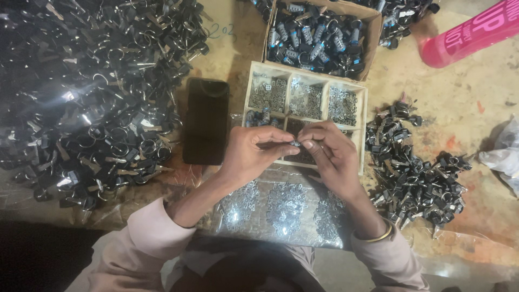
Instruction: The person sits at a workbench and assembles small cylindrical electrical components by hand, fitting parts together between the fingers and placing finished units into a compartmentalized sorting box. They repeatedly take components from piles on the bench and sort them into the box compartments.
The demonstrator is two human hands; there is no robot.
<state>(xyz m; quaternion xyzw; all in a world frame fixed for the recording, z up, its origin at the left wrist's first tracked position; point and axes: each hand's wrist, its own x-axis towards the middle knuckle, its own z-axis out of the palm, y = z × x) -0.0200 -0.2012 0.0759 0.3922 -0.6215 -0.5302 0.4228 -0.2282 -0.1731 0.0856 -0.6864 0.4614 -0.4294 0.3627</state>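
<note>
My left hand (253, 151) and my right hand (330, 148) meet over the near edge of a wooden compartment tray (361, 111). Together their fingertips pinch a small metal lock part (295, 144). The tray's compartments hold several small silvery metal pieces. My right wrist wears a gold bangle (378, 236). What exactly sits between the fingers is mostly hidden.
A dark phone (205, 120) lies left of the tray. A big heap of black-headed keys on rings (86, 92) fills the left. A cardboard box of lock cylinders (319, 35) stands behind the tray. A smaller key pile (416, 178) lies right, a pink bottle (470, 35) far right, metal bits on plastic sheet (286, 208) near me.
</note>
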